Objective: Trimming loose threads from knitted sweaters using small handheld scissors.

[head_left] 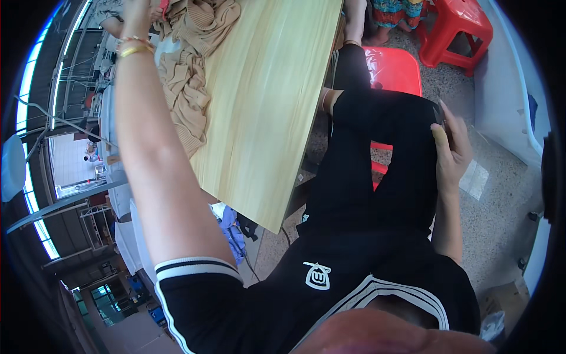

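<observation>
Two hands far apart: left hand (pixel 137 13) up at the tan sweater (pixel 190 71), right hand (pixel 453 154) on the knee.
Left grip is cut off, unreadable; right seems curled round a dark phone (pixel 441 121). A one-handed tug could drag the sweater off the wooden table (pixel 268 106).

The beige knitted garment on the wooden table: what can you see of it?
The beige knitted garment is a soft, ribbed-looking fabric, crumpled in loose folds. It lies along the left edge of the pale wooden table, spreading from the far end down toward the middle, partly draping over the edge. The left hand, on an outstretched arm with bracelets at the wrist, reaches its far end; whether it grips the fabric cannot be told.
</observation>
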The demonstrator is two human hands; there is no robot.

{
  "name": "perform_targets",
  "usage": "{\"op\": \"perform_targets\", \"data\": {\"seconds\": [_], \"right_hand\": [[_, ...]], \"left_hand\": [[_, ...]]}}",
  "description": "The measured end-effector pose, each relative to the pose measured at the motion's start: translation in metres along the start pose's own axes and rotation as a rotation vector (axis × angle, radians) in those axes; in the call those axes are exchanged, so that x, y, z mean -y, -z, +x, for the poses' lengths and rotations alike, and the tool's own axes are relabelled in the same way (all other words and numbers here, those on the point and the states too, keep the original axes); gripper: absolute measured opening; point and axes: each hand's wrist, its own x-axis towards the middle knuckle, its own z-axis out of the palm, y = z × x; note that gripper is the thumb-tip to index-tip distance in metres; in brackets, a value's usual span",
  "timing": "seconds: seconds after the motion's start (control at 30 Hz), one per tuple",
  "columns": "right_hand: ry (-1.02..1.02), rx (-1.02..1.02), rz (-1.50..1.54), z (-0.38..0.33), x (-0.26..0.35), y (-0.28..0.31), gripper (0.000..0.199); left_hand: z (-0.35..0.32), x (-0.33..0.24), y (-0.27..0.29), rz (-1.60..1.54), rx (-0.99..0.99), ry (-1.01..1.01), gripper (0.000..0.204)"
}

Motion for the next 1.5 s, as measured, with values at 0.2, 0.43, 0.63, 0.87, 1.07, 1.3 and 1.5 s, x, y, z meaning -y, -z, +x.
{"op": "perform_targets", "data": {"seconds": [0.2,0.43,0.63,0.87,1.07,1.3,1.5], "right_hand": [[0.063,0.022,-0.226,-0.004,-0.001,0.005,0.045],[0.081,0.066,-0.252,0.002,0.0,-0.003,0.044],[0.08,0.032,-0.349,0.0,0.005,-0.006,0.044],[0.091,0.027,-0.315,-0.002,0.005,-0.006,0.044],[0.065,0.006,-0.245,-0.005,0.005,-0.003,0.04],[0.038,0.191,0.055,-0.002,0.036,-0.039,0.057],[0.031,0.541,0.117,-0.017,0.051,-0.11,0.077]], "left_hand": [[-0.109,-0.182,-0.112,-0.655,0.649,0.317,0.039],[-0.172,-0.2,-0.167,-1.12,0.333,1.369,0.073],[-0.116,-0.234,-0.146,-1.594,-0.282,1.541,0.041],[-0.067,-0.201,-0.037,-1.742,-0.548,1.256,0.022],[-0.072,-0.198,0.133,-1.985,-0.671,1.0,0.029],[-0.139,-0.311,0.25,-2.664,-0.709,0.736,0.06],[-0.178,-0.384,0.295,-2.354,-0.819,0.833,0.075]]}}
